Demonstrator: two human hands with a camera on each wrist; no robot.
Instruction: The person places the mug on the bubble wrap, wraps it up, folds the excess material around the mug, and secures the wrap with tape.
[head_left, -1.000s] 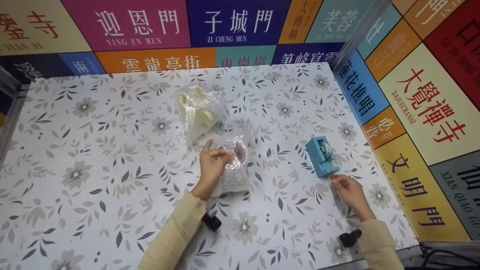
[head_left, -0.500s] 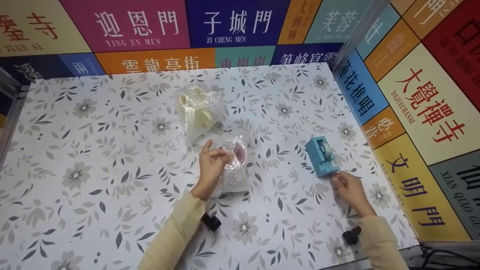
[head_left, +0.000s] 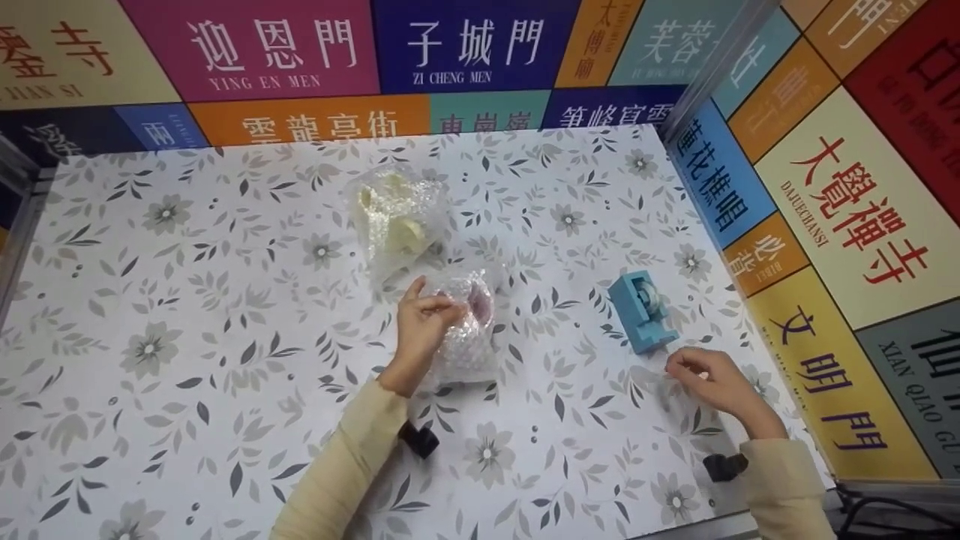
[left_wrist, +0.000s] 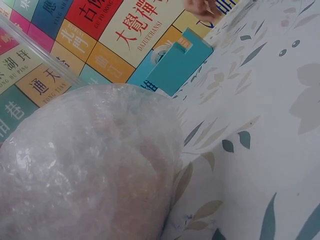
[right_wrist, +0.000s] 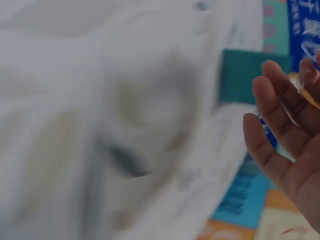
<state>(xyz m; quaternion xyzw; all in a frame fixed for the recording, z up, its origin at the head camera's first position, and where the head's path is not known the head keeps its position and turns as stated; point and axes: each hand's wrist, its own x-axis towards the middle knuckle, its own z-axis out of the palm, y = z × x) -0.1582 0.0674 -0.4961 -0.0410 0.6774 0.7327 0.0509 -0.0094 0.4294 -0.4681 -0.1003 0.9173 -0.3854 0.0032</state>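
A bubble-wrapped package [head_left: 469, 360] with something pink inside lies on the flowered table. My left hand [head_left: 421, 334] pinches the wrap near its upper left with thumb and fingertips. Only the shiny bubble wrap [left_wrist: 95, 165] fills the left wrist view, where my left hand is hidden. Over to the right stands a teal tape dispenser [head_left: 641, 315] holding a clear roll. Just below it, my right hand [head_left: 716, 382] is apart from it, thumb and index finger together. A short clear strip of tape [right_wrist: 301, 82] shows between those fingertips in the right wrist view.
A second bubble-wrapped bundle [head_left: 397, 217] with pale yellow contents lies behind the first. Colourful lettered panels [head_left: 285, 52] border the table at the back and right. Black cables [head_left: 896, 510] hang by the table's lower right corner.
My right hand was at the dispenser's front end; it has pulled away from it, slightly right and down. My left hand has stayed on the package.
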